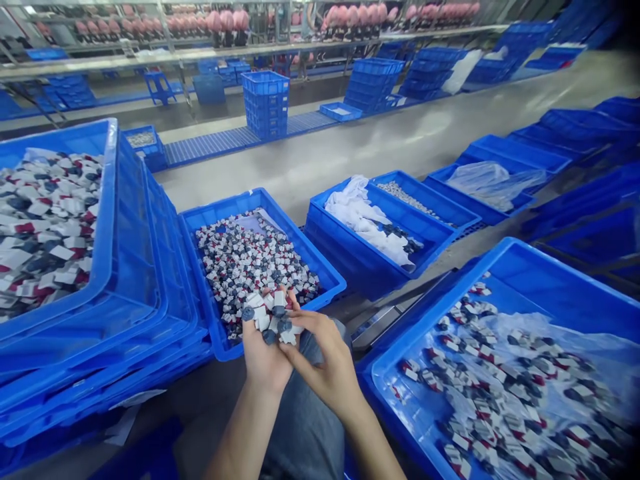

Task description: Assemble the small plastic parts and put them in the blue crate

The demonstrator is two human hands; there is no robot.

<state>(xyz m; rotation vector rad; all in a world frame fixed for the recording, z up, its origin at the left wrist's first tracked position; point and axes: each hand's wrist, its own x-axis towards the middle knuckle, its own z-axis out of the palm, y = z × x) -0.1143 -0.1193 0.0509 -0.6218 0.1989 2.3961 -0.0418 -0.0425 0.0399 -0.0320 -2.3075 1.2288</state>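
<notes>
My left hand [266, 363] is cupped palm up, holding a heap of small plastic parts [261, 319] in white, dark grey and some red. From the right, my right hand [325, 350] reaches over the heap, thumb and fingertips closed about a few of the parts at its edge. Just beyond my hands sits a blue crate [327, 270] with many similar small parts [250, 260] spread inside. At the right, another blue crate [400, 340] contains loose parts lying on clear plastic film [570, 333].
A tall stack of blue crates [135, 233], its top one full of parts, rises at my left. More crates, one holding white cloth-like material [355, 213], line the right. Across the aisle are a roller track [215, 140], crate stacks [267, 107] and racks of pink items [360, 17].
</notes>
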